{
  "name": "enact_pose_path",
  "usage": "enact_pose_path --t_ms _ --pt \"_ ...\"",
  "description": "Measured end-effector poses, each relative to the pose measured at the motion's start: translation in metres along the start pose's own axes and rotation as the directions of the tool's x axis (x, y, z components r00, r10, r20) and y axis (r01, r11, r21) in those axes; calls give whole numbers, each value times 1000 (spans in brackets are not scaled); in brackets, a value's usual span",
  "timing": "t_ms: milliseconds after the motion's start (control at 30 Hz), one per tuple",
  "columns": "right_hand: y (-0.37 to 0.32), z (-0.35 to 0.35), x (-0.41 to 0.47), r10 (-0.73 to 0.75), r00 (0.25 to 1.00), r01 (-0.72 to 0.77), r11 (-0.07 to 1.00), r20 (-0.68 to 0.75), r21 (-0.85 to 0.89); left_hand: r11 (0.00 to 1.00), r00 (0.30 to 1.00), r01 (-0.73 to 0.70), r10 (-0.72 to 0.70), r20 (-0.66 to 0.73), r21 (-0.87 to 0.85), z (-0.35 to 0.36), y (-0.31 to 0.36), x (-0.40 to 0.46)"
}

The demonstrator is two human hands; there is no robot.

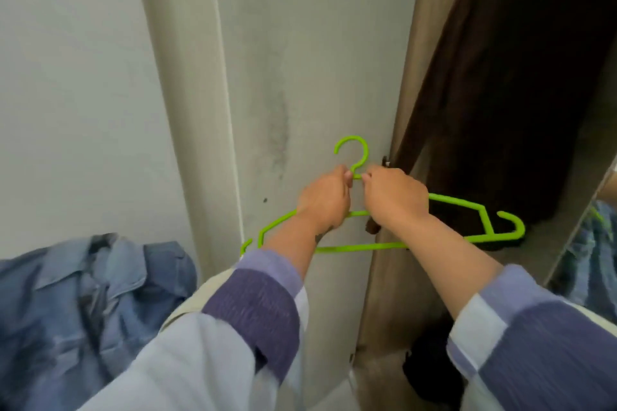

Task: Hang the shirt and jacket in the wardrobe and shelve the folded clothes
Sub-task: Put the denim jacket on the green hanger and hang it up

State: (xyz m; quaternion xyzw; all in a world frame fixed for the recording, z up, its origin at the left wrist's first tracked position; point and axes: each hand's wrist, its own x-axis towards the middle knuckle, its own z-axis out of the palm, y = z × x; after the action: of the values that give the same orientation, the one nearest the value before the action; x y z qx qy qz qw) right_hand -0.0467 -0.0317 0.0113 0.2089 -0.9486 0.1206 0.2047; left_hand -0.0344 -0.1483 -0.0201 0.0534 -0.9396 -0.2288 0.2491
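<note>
We hold a bright green plastic clothes hanger (364, 245) out in front of us with both hands, at the base of its hook. Our left hand (325, 200) is curled closed around the neck just below the hook, and our right hand (395, 198) pinches the same spot from the other side, fingertips almost touching the left ones. The hook stands upright above our knuckles, and the hanger's arms spread out below our wrists, the right arm ending in a small upturned notch hook. The hanger carries no garment.

Behind the hanger is the pale grey wardrobe door (300, 60), marked with a dark smudge. To its right the wardrobe stands open, and a dark brown garment (507, 93) hangs inside, reaching down to just behind the hanger's right arm. We cannot tell whether it is the shirt or the jacket.

At lower left a crumpled blue denim garment with a collar (83, 304) lies in a heap, well apart from our hands. Our sleeves (253, 307) are patchwork in purple, lilac and pale blue, pushed back from the forearms
</note>
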Motion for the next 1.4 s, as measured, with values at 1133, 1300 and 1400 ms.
enact_pose_path --t_ms 1133,1300,1400 --pt "-302 189 -75 -257 966 260 948 -40 186 629 655 733 -755 -20 259 -151 -383 -184" --pt "-316 175 -76 -276 960 280 943 -47 182 609 610 792 -792 -24 41 -182 -391 -191" --pt "-320 162 -78 -276 960 280 941 -49 188 556 549 829 -830 -101 -64 -211 -389 -202"
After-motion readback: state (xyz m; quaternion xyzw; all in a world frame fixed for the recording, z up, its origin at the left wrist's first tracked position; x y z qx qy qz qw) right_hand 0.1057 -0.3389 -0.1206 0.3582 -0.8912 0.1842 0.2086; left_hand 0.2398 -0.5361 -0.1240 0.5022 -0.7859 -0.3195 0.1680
